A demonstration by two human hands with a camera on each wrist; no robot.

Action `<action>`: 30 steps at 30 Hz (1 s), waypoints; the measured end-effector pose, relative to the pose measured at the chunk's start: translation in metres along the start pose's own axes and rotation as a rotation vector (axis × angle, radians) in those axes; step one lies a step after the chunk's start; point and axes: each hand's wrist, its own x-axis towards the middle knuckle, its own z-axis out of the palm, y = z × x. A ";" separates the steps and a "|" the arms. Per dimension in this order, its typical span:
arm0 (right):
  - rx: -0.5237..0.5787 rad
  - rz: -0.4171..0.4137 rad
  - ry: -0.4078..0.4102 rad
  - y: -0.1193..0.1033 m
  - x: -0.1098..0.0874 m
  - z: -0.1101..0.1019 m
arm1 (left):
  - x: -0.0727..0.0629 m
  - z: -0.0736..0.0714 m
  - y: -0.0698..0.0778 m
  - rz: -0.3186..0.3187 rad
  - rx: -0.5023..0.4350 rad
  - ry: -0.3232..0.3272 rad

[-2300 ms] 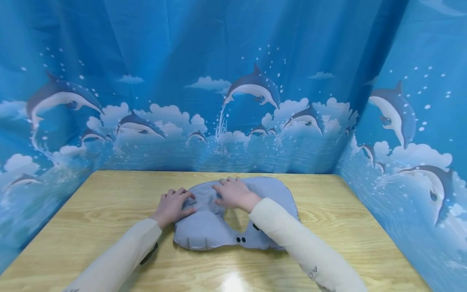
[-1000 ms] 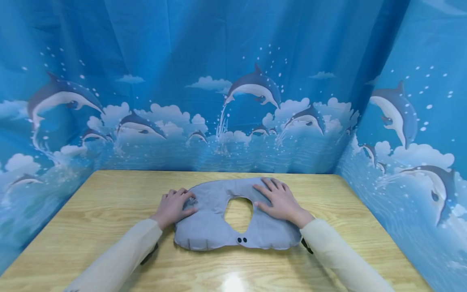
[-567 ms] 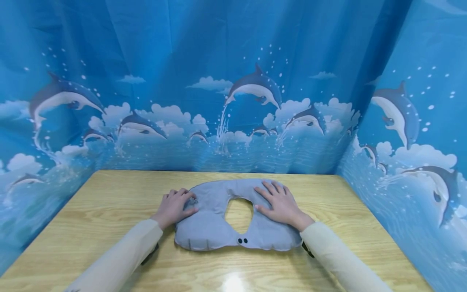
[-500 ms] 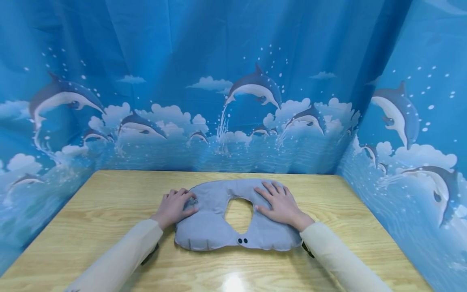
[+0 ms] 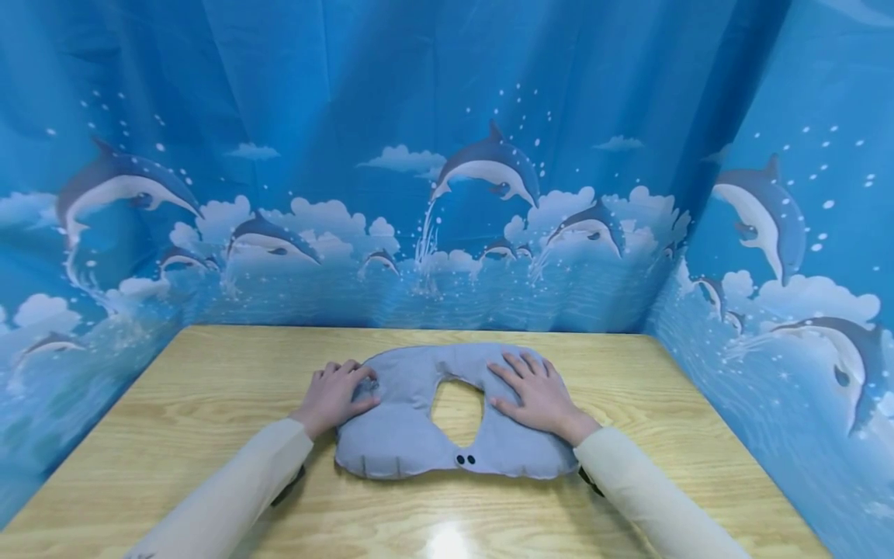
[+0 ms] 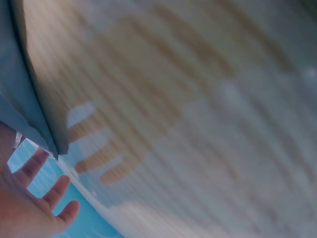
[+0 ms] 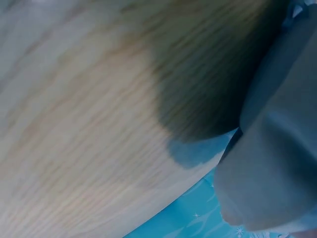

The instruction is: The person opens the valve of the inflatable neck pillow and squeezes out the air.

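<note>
A grey-blue inflatable neck pillow (image 5: 391,442) lies flat, its ends meeting at two black snaps around a central opening. My left hand (image 5: 331,400) holds its left edge, with thumb and index finger bent in at a small clear valve (image 5: 370,384). The left wrist view shows the other fingers (image 6: 57,191) of that hand spread beyond the edge of the pillow (image 6: 29,94). On the right half, my right hand (image 5: 538,396) rests with fingers spread and nearly straight. In the right wrist view the pillow (image 7: 277,163) bulges and hides nearly all of that hand.
A glossy wood-grain table (image 5: 230,380) carries the pillow. Behind it and along both sides hangs a blue curtain (image 5: 419,140) printed with dolphins and waves. Pale sleeves (image 5: 230,481) cover both forearms, with a dark band showing under each wrist.
My right hand has gone from the pillow's upper middle to its right half, uncovering the opening. My left hand has stayed in place. Over the last second almost nothing has moved.
</note>
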 end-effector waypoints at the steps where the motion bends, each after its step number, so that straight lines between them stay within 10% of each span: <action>1: -0.002 -0.005 0.003 0.000 0.000 0.000 | 0.000 0.000 0.000 0.000 -0.002 -0.001; 30: 0.063 0.033 -0.102 0.004 0.000 0.012 | 0.001 0.001 0.000 -0.004 0.000 0.013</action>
